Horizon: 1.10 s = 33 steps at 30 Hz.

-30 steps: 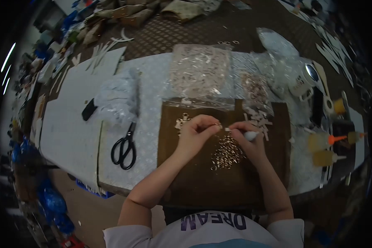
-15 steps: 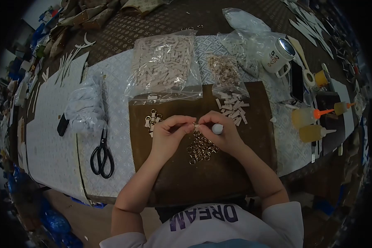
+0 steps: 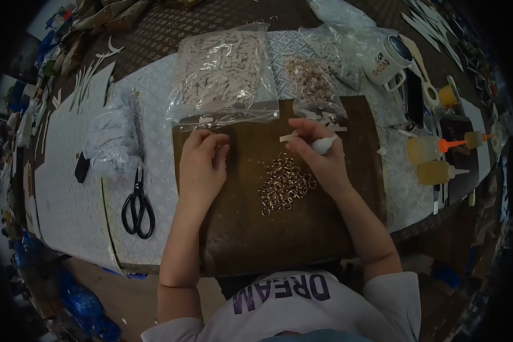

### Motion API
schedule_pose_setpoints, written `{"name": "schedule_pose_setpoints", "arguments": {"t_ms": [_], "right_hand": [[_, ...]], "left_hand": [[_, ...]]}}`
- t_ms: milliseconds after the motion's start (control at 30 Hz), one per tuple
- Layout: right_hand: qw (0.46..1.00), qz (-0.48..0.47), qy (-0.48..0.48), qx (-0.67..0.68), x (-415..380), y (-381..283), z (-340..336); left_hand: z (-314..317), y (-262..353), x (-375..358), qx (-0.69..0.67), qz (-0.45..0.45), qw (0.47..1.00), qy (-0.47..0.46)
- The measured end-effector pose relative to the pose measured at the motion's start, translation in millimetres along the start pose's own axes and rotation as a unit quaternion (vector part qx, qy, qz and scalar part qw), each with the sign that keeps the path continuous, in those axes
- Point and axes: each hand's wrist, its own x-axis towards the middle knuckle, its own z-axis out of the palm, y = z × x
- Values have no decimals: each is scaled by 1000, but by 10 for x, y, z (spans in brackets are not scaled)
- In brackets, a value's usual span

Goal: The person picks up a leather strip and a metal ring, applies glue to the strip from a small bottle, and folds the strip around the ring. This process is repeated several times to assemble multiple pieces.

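Observation:
My right hand (image 3: pixel 323 161) pinches a short pale strip (image 3: pixel 286 138) between thumb and forefinger. A small white object with a rounded end (image 3: pixel 324 146), possibly a small bottle, is tucked in the same hand. Below its fingertips lies a pile of gold metal rings (image 3: pixel 282 185) on a brown mat (image 3: pixel 239 245). My left hand (image 3: pixel 202 165) is at the mat's left side with curled fingers, covering the spot where ringed strips lay. Whatever its fingertips hold is hidden. More loose pale strips (image 3: pixel 335 129) lie just beyond my right hand, partly covered.
Clear bags of pale strips (image 3: pixel 219 71) and of gold hardware (image 3: pixel 313 82) lie behind the mat. Black scissors (image 3: pixel 138 211) and a bagged white bundle (image 3: pixel 113 142) are at left. At right stand a mug (image 3: pixel 385 62), a phone (image 3: pixel 414 102) and yellowish squeeze bottles (image 3: pixel 433 172).
My hands, together over the rings before, have parted. The left has moved left over the ringed strips; the right has moved up and right and now pinches a pale strip.

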Motion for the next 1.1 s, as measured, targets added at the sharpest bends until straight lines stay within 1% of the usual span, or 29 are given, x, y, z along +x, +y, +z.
{"name": "schedule_pose_setpoints", "arguments": {"t_ms": [33, 133, 167, 233, 333, 400, 500, 600, 700, 800, 933, 1000, 1033, 1100], "right_hand": [[999, 44, 9, 9, -5, -13, -5], [997, 69, 18, 22, 0, 4, 10], [998, 61, 16, 0, 1, 19, -5], [998, 45, 10, -43, 4, 53, -32], [999, 8, 9, -52, 0, 57, -15], [999, 24, 4, -46, -13, 35, -3], [999, 33, -11, -32, -21, 54, -12], [999, 40, -14, -18, -17, 52, -8], [999, 44, -7, -9, -5, 78, -17], [999, 42, -11, -33, 22, 149, -45], [997, 60, -36, -35, 30, 201, -37], [997, 46, -43, -43, 27, 207, -14], [997, 39, -47, -47, 25, 209, -7], [996, 58, -54, -42, 32, 205, -25]], "left_hand": [[40, 29, -4, 18, 35, 999, 28], [159, 145, -70, -41, 128, 990, -39], [220, 123, -115, -60, 148, 983, -85], [289, 218, -180, -52, 142, 984, -97], [336, 282, -185, -33, 149, 982, -111], [351, 270, -186, -23, 164, 979, -118], [425, 211, -244, -88, 133, 978, -134], [438, 219, -256, -110, 113, 979, -132], [423, 298, -253, -101, 94, 983, -119], [437, 273, -252, -103, 140, 978, -116], [421, 275, -261, -123, 117, 976, -140], [420, 280, -265, -132, 106, 975, -144], [420, 291, -262, -144, 91, 976, -135], [420, 319, -252, -168, 59, 977, -115]]}}
